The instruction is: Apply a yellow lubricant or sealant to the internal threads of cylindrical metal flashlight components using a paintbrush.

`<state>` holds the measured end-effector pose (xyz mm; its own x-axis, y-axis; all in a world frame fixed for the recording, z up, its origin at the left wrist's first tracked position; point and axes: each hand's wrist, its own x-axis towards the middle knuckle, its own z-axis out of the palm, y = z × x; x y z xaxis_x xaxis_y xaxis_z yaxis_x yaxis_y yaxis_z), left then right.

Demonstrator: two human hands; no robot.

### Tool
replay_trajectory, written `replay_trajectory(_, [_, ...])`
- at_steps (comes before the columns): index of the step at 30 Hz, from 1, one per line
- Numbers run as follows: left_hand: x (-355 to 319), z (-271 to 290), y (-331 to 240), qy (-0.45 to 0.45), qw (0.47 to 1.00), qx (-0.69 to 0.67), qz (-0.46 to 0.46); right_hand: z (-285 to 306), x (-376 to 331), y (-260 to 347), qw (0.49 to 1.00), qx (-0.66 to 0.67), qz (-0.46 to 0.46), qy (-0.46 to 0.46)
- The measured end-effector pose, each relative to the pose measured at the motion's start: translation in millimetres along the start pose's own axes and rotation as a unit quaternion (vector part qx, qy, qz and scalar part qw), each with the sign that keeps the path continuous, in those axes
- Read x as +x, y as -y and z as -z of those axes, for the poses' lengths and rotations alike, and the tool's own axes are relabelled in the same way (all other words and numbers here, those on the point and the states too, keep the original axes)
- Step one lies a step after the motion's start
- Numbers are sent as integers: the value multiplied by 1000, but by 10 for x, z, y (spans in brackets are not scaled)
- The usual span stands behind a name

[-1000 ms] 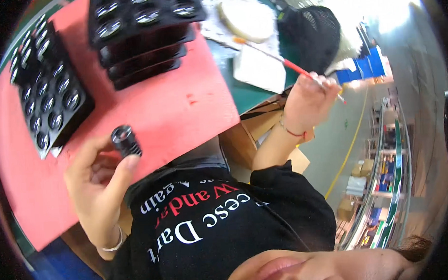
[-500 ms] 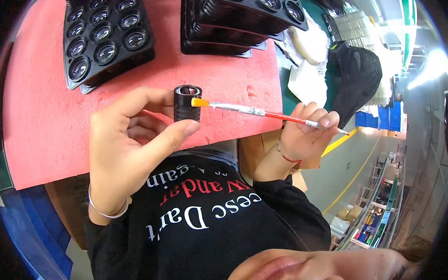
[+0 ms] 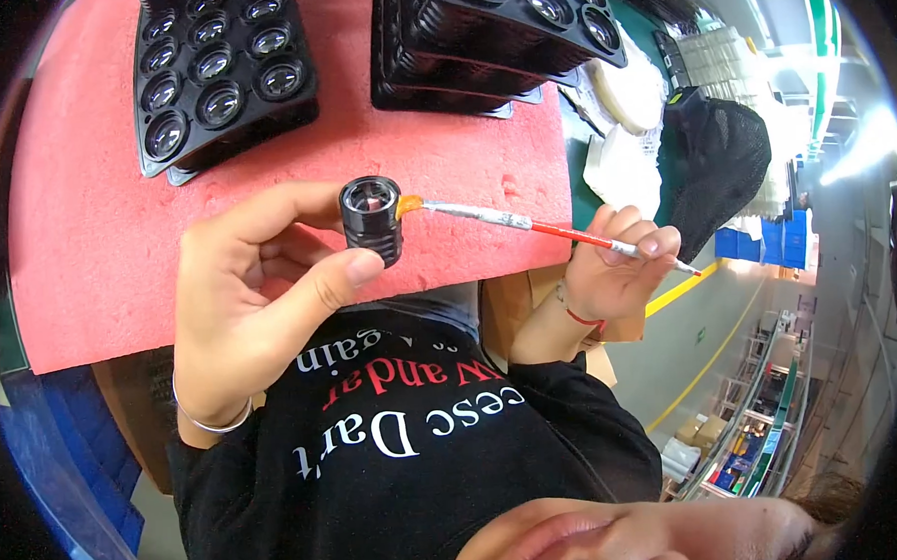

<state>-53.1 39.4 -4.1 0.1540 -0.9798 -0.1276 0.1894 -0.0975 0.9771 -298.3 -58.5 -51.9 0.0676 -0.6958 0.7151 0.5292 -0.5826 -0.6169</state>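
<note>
Between the thumb and fingers of my left hand (image 3: 259,288) is a black ribbed lens barrel (image 3: 371,233), its round glass end tilted up. My right hand (image 3: 623,262) grips the rear part of a thin paintbrush (image 3: 506,220) with a red handle and silver ferrule. The brush's orange-yellow bristles (image 3: 410,205) touch the barrel's side just below its rim. Both hands are over the near edge of a pink foam mat (image 3: 464,179).
A black tray of round lenses (image 3: 221,105) sits at the far left of the mat. Stacked black lens trays (image 3: 449,60) stand beyond the barrel. To the right lie white cloths or pads (image 3: 624,167) and a black mesh item (image 3: 718,158). Blue bins (image 3: 767,241) are farther right.
The lens barrel has tilted, showing more of its glass end, and its top has moved slightly left. The bristles are now bent against its side. My right hand has hardly moved.
</note>
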Motion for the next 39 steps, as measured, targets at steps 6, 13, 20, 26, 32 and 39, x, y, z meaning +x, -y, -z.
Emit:
replay_trajectory(6, [-12, -7, 10, -4, 1000, 10, -8, 21, -5, -7, 1000, -11, -2, -17])
replay_trajectory(13, [75, 199, -178, -86, 976, 137, -144, 51, -43, 9, 999, 4, 3, -47])
replay_trajectory(20, [624, 813, -622, -164, 821, 498, -224, -34, -34, -7, 999, -18, 25, -37])
replay_trajectory(26, [842, 745, -649, -184, 747, 611, -187, -39, -42, 2, 1000, -17, 14, -17])
replay_trajectory(32, [880, 652, -650, -219, 730, 622, -180, -10, -26, 13, 999, -27, 19, 4])
replay_trajectory(39, [998, 878, -563, -207, 743, 602, -207, -15, -27, 23, 999, -24, 27, 1])
